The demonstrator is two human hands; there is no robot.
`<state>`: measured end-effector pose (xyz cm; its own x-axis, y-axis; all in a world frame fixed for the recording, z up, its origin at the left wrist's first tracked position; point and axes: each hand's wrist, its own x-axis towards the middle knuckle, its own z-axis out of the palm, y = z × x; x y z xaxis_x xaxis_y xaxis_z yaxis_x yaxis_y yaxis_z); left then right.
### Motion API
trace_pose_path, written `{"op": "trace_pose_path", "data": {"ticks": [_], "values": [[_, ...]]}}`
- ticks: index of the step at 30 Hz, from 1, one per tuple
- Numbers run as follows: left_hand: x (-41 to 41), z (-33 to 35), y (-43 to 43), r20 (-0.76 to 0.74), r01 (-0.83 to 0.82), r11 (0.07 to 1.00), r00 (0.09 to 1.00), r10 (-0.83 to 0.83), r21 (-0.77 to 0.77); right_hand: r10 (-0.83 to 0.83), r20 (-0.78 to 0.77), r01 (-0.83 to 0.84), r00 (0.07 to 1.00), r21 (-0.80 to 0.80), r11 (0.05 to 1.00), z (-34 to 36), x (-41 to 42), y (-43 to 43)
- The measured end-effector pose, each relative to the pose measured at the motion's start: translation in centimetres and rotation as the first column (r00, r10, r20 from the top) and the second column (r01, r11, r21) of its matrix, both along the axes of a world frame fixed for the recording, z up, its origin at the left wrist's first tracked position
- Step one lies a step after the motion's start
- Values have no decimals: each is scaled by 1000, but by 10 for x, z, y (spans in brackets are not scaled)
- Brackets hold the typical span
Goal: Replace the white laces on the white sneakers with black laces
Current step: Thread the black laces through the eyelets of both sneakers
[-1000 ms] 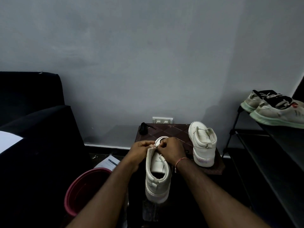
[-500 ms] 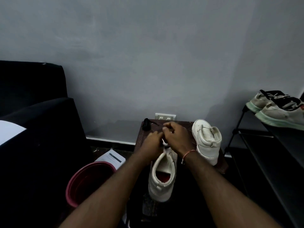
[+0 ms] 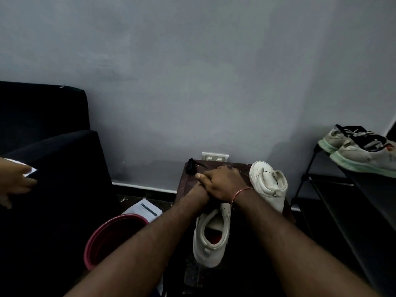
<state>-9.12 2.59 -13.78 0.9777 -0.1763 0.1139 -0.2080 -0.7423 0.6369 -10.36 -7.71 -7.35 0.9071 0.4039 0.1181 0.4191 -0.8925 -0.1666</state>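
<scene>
2nd sneaker [image 3: 267, 185] blocks table [image 3: 185, 187] right; black laces [image 3: 191, 168] back-left corner; bucket [image 3: 113, 236] beside table, left.

2 white sneakers [image 3: 211, 239], 2 green-soled shoes [image 3: 364, 156], 1 red bucket [image 3: 100, 230].

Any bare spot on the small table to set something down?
Only a narrow strip along the left edge of the table, between the black laces and the left forearm. Middle is crowded: right hand over the near sneaker, second sneaker at right. Near right corner is too dark to judge.
</scene>
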Motion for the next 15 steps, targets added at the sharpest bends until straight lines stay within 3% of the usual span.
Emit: {"op": "trace_pose_path", "data": {"ticks": [1,3,5,6,7,8,10,12,15], "values": [[-4,2,-5,8,29,999,1000,-29,15,-34,23,34,999,-7,999,-1,1,-4],[5,4,-7,44,89,969,994,-102,231,-112,127,110,986,17,994,-2,-2,-6],[9,9,-8,70,152,876,976,-206,458,-214,182,182,960,179,967,-5,-7,-8],[15,8,-4,79,156,859,972,-222,487,-236,112,190,965,322,927,-9,-9,-10],[16,5,-1,72,151,889,977,-200,432,-214,-1,190,977,460,867,-14,-11,-12],[18,-2,5,123,120,952,979,-160,283,-160,-127,204,979,548,811,-18,-14,-12],[13,-5,11,107,-19,992,994,33,-122,-86,-274,239,958,593,769,-26,-20,-13],[7,-2,11,-51,-169,873,985,164,-457,-64,-311,242,948,582,777,-33,-23,-12],[8,22,8,-219,-303,569,952,213,-765,-61,-298,228,953,567,792,-42,-24,-11]]}}
